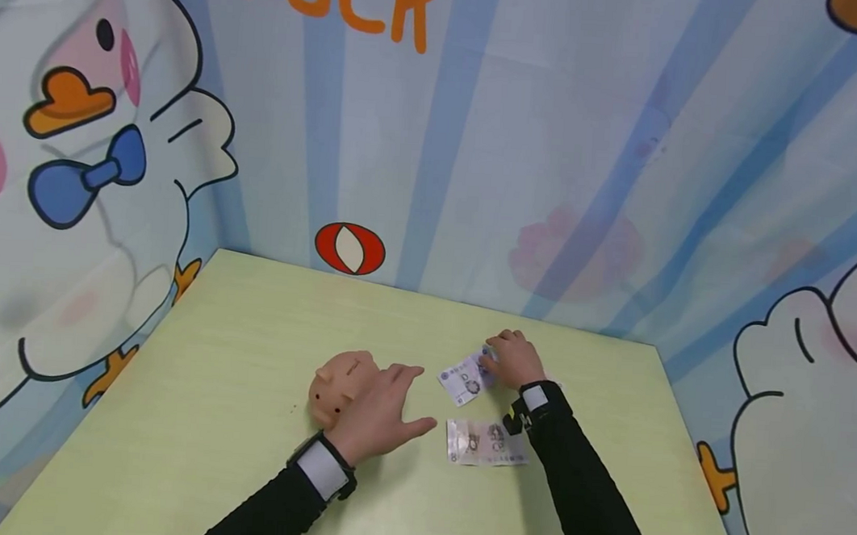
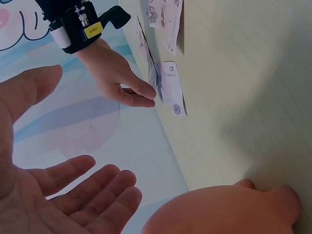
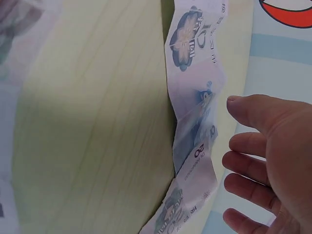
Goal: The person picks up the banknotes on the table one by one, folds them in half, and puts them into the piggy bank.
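A pinkish piggy bank (image 1: 343,376) lies on the table, and my left hand (image 1: 380,414) is over its right side with thumb and fingers spread. The left wrist view shows this palm (image 2: 29,200) holding nothing. My right hand (image 1: 516,359) is at a creased purplish banknote (image 1: 462,381) farther back. From the right wrist, its loosely bent fingers (image 3: 248,161) appear just beside the creased paper money (image 3: 195,63), gripping none of it. Nearer to me lies a flatter banknote (image 1: 488,444), partly behind the right wrist.
The pale wooden table (image 1: 244,452) meets a printed cloth backdrop (image 1: 377,135) along its back edge. Cartoon ducks (image 1: 92,173) cover the cloth on both sides. A wrist-worn camera (image 1: 526,406) sticks out from the right wrist, above the nearer banknote.
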{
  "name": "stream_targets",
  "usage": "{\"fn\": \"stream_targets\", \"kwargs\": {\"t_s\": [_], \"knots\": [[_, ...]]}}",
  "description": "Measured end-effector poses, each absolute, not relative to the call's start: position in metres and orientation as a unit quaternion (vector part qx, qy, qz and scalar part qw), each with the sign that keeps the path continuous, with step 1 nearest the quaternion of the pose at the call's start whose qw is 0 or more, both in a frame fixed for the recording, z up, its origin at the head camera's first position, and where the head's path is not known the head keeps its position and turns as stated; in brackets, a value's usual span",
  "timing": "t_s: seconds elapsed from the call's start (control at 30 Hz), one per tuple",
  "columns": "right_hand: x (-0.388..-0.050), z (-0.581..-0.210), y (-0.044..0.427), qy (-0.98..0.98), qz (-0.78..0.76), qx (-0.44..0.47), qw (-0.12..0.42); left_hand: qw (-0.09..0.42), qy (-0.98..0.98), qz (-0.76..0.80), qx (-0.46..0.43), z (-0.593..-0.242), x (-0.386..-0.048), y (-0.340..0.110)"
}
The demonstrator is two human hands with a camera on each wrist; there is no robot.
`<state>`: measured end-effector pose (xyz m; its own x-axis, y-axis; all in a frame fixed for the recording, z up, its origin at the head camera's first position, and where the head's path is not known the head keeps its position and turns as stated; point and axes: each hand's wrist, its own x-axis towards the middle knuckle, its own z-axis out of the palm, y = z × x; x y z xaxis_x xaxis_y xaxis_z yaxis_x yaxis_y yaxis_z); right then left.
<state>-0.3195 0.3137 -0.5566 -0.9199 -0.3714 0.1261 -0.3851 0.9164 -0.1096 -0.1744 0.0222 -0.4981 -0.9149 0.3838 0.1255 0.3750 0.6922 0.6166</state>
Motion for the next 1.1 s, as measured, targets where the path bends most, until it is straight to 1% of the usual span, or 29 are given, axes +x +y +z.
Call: {"fn": "stream_targets", "kwargs": {"t_s": [0.2,0.5,0.7,0.97,1.1], "knots": [[-0.322,-0.557,0.311,-0.978,0.069,0.19,0.05,0.01,0.919,0.334,0.209,-0.501,-0.176,0.021],[-0.327,-0.563,0.306,-0.981,0.058,0.179,0.053,-0.013,0.922,0.312,0.228,-0.495,-0.173,0.023],[-0.331,-0.565,0.305,-0.98,0.082,0.173,0.047,-0.005,0.924,0.313,0.221,-0.495,-0.174,0.024],[-0.336,-0.572,0.305,-0.975,0.085,0.191,0.081,-0.001,0.92,0.32,0.225,-0.498,-0.176,0.025],[-0.334,-0.569,0.302,-0.974,0.099,0.189,0.079,0.002,0.92,0.323,0.222,-0.499,-0.178,0.026]]}}
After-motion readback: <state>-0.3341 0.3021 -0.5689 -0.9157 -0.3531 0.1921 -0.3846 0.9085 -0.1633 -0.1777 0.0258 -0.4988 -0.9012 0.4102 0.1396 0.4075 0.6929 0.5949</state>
